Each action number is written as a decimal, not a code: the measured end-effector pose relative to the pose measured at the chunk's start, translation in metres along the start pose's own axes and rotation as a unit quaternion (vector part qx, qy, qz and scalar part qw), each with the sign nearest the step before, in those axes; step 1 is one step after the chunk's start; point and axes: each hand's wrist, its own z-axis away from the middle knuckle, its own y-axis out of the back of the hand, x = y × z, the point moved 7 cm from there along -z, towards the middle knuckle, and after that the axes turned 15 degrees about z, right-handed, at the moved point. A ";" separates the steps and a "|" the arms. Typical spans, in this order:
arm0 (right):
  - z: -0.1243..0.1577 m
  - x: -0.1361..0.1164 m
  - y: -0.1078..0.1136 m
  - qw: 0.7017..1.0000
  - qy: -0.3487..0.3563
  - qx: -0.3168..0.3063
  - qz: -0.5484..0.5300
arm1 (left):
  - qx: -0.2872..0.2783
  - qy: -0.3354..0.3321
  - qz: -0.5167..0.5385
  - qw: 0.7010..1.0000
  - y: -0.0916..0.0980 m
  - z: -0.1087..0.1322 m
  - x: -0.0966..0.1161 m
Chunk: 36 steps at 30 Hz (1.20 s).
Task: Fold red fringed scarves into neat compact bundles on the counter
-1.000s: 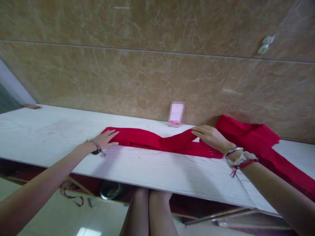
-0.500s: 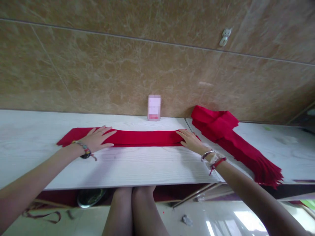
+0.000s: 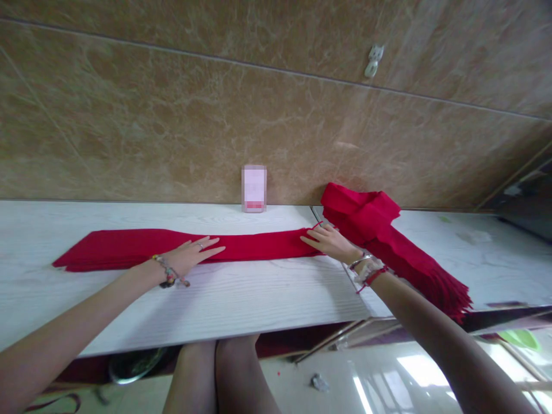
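A long red scarf (image 3: 129,248) lies flat along a white wooden tabletop (image 3: 241,293). My left hand (image 3: 194,255) rests palm down on its middle, fingers spread, a beaded bracelet on the wrist. My right hand (image 3: 328,241) presses flat on the scarf further right, near where it bunches into a folded heap (image 3: 360,211) against the wall. From that heap the fringed end (image 3: 431,279) runs toward the table's front right edge. Neither hand grips the cloth.
A small pink card (image 3: 254,188) stands against the brown marble wall (image 3: 172,115) behind the scarf. A seam between two table boards (image 3: 332,244) runs under my right hand. My knees (image 3: 215,374) show below the table edge, over a glossy floor.
The scarf's left part has been smoothed out and now stretches further left. Both hands stayed flat on it, and the view shifted to the right.
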 end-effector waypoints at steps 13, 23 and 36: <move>0.021 0.024 -0.007 0.991 -0.112 -0.020 0.065 | 0.028 0.031 -0.004 0.999 0.017 -0.011 0.014; 0.028 0.041 0.000 0.980 -0.163 0.000 0.112 | 0.080 0.013 -0.004 0.997 0.047 -0.015 0.017; 0.041 0.023 -0.023 0.990 -0.115 -0.025 0.079 | 0.013 -0.016 -0.026 0.999 0.011 -0.014 0.014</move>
